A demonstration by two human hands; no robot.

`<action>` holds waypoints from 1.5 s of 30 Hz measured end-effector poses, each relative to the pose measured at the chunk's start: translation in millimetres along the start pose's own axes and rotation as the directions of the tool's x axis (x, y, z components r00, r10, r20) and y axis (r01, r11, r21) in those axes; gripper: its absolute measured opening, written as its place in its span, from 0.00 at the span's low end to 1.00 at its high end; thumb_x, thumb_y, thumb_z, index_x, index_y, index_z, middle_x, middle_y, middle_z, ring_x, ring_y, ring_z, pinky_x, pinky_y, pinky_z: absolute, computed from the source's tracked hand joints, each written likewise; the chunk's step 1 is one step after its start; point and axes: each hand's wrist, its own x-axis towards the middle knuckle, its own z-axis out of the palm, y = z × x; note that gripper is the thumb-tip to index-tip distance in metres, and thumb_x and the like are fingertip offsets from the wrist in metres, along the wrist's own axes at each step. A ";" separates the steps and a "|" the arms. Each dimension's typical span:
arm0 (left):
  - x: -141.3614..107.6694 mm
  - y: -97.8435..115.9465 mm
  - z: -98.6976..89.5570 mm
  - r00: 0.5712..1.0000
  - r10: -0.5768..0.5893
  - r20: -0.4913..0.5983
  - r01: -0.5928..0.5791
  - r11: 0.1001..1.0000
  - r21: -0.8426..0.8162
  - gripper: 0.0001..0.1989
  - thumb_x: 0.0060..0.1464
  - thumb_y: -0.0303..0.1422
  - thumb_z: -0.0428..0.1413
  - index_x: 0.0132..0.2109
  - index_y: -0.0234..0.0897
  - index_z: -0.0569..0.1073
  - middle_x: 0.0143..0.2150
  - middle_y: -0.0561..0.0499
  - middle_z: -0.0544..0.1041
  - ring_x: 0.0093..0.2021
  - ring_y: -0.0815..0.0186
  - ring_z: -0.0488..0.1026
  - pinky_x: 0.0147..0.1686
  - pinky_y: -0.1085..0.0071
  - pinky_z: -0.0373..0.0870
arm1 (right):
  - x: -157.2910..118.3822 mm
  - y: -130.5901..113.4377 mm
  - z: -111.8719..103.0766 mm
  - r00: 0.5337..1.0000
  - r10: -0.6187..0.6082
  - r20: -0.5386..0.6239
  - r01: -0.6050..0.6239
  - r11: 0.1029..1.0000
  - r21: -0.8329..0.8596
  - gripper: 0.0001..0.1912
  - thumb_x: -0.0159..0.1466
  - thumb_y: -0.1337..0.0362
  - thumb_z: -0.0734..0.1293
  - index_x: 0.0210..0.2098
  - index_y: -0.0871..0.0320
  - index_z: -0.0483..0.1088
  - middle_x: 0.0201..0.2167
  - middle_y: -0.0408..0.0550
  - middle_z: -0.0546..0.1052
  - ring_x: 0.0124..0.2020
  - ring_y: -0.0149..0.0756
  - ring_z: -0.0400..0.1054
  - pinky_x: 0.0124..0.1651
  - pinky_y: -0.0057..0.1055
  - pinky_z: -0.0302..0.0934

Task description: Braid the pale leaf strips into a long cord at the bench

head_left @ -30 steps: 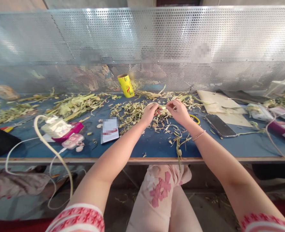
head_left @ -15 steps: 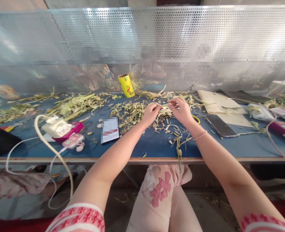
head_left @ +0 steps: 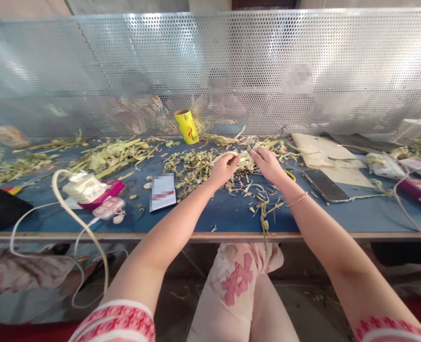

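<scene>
Over a heap of pale green dried plant strips [head_left: 192, 168], my two hands work close together on the blue table. My left hand [head_left: 224, 167] is closed, thumb and fingers pinched on a pale plant strip [head_left: 245, 155]. Just to its right, my right hand [head_left: 266, 163] has its fingers drawn together at the same strip's other side. The exact grip of the right fingertips is partly hidden. Curled scraps lie beneath both hands, and a small bunch of stalks [head_left: 263, 219] hangs over the table's front edge.
A perforated metal screen [head_left: 210, 57] runs along the back. A yellow tube [head_left: 186, 127] stands before it. Left are a phone with a lit screen [head_left: 163, 192], a cabled charger [head_left: 85, 187] and longer stalks [head_left: 114, 154]. Right are a dark phone [head_left: 326, 185] and cardboard [head_left: 312, 149].
My right hand's fingers have come down and closed in nearer to the strip. My left hand stays almost in place, still pinching.
</scene>
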 end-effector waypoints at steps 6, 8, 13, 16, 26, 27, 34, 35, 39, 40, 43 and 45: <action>-1.0 0.3 0.1 1.000 0.003 0.002 -0.003 1.000 0.000 0.09 0.57 0.35 0.50 0.34 0.36 0.72 0.42 0.44 0.76 0.43 0.64 0.70 0.44 0.71 0.64 | 0.6 4.1 0.7 0.995 0.093 0.033 -0.095 0.995 0.043 0.17 0.62 0.51 0.56 0.24 0.56 0.60 0.22 0.43 0.63 0.29 0.33 0.58 0.36 0.32 0.55; -0.8 0.1 0.0 1.000 0.000 -0.007 0.000 1.000 -0.008 0.10 0.57 0.35 0.50 0.34 0.36 0.73 0.42 0.44 0.76 0.42 0.64 0.70 0.44 0.71 0.64 | -0.2 3.4 0.0 0.993 0.115 0.006 -0.115 0.991 0.070 0.17 0.61 0.51 0.58 0.23 0.56 0.58 0.20 0.41 0.61 0.27 0.32 0.56 0.33 0.30 0.53; -0.7 -0.3 0.1 1.000 0.012 0.008 -0.012 1.000 0.011 0.11 0.57 0.36 0.50 0.34 0.35 0.73 0.40 0.45 0.76 0.40 0.66 0.70 0.40 0.73 0.64 | -0.8 1.6 -1.4 0.991 0.124 -0.044 -0.116 0.982 0.149 0.11 0.59 0.58 0.60 0.25 0.55 0.57 0.21 0.40 0.61 0.27 0.31 0.55 0.33 0.31 0.53; -0.3 -1.8 -0.2 1.000 0.009 0.021 -0.010 0.999 0.038 0.12 0.57 0.36 0.49 0.33 0.34 0.73 0.40 0.45 0.76 0.38 0.66 0.70 0.38 0.73 0.64 | -0.1 1.4 -2.4 0.993 0.054 -0.106 -0.040 0.990 0.134 0.07 0.57 0.61 0.60 0.25 0.55 0.57 0.25 0.42 0.63 0.31 0.33 0.57 0.38 0.32 0.54; 2.7 -9.3 2.4 0.993 0.049 0.108 -0.070 0.978 0.199 0.10 0.58 0.33 0.46 0.35 0.35 0.70 0.39 0.46 0.73 0.41 0.64 0.69 0.44 0.69 0.64 | -9.1 -14.5 -3.0 0.977 -0.191 -0.089 0.203 0.967 0.151 0.01 0.59 0.66 0.60 0.31 0.56 0.59 0.28 0.43 0.66 0.28 0.30 0.60 0.32 0.29 0.57; 3.1 -8.7 2.1 0.994 0.048 0.102 -0.068 0.977 0.202 0.10 0.58 0.32 0.45 0.34 0.35 0.69 0.37 0.47 0.72 0.40 0.64 0.68 0.44 0.68 0.64 | -10.8 -16.9 -2.5 0.966 -0.247 -0.081 0.256 0.956 0.140 0.01 0.60 0.67 0.60 0.32 0.56 0.60 0.29 0.44 0.67 0.29 0.30 0.61 0.33 0.29 0.58; 4.3 -9.0 -0.6 0.987 -0.122 0.100 0.135 0.982 -0.133 0.06 0.52 0.31 0.48 0.37 0.36 0.68 0.34 0.52 0.68 0.38 0.67 0.67 0.41 0.71 0.63 | -19.0 -27.0 5.1 0.769 -0.627 0.127 0.622 0.779 0.080 0.06 0.63 0.70 0.59 0.36 0.56 0.66 0.37 0.50 0.71 0.41 0.36 0.66 0.45 0.36 0.64; 4.5 -10.5 0.0 0.985 -0.122 0.121 0.147 0.963 -0.225 0.07 0.51 0.30 0.48 0.36 0.36 0.68 0.34 0.53 0.68 0.38 0.68 0.66 0.40 0.72 0.63 | -19.2 -26.9 6.4 0.754 -0.641 0.142 0.637 0.767 0.082 0.06 0.63 0.70 0.59 0.36 0.56 0.67 0.37 0.51 0.71 0.42 0.36 0.66 0.46 0.37 0.64; 5.0 -13.7 3.1 0.971 -0.135 0.197 0.223 0.805 -0.549 0.08 0.49 0.27 0.45 0.35 0.35 0.68 0.31 0.54 0.66 0.31 0.72 0.65 0.32 0.75 0.62 | -18.4 -23.8 9.8 0.735 -0.660 0.155 0.658 0.749 0.074 0.07 0.63 0.70 0.60 0.36 0.57 0.69 0.37 0.51 0.72 0.42 0.36 0.67 0.46 0.37 0.65; 4.8 -13.3 3.6 0.968 -0.149 0.203 0.243 0.768 -0.593 0.08 0.50 0.28 0.45 0.35 0.35 0.68 0.29 0.54 0.66 0.28 0.73 0.64 0.30 0.76 0.61 | -18.0 -22.8 10.3 0.734 -0.659 0.164 0.657 0.750 0.072 0.07 0.63 0.70 0.60 0.36 0.57 0.70 0.38 0.51 0.71 0.42 0.36 0.67 0.46 0.37 0.65; 3.8 -10.3 4.4 0.960 -0.184 0.211 0.277 0.741 -0.612 0.08 0.54 0.34 0.47 0.33 0.35 0.67 0.24 0.56 0.61 0.23 0.74 0.60 0.25 0.76 0.58 | -17.5 -21.2 11.2 0.728 -0.652 0.212 0.656 0.752 0.064 0.07 0.63 0.69 0.61 0.35 0.58 0.71 0.37 0.52 0.71 0.41 0.36 0.67 0.46 0.37 0.65; 3.2 -8.9 5.1 0.964 -0.179 0.198 0.262 0.772 -0.579 0.09 0.54 0.38 0.51 0.31 0.35 0.66 0.24 0.57 0.61 0.24 0.75 0.60 0.26 0.77 0.58 | -17.9 -21.5 10.5 0.722 -0.647 0.243 0.656 0.753 0.056 0.07 0.63 0.68 0.61 0.34 0.58 0.71 0.36 0.52 0.72 0.40 0.36 0.66 0.45 0.36 0.65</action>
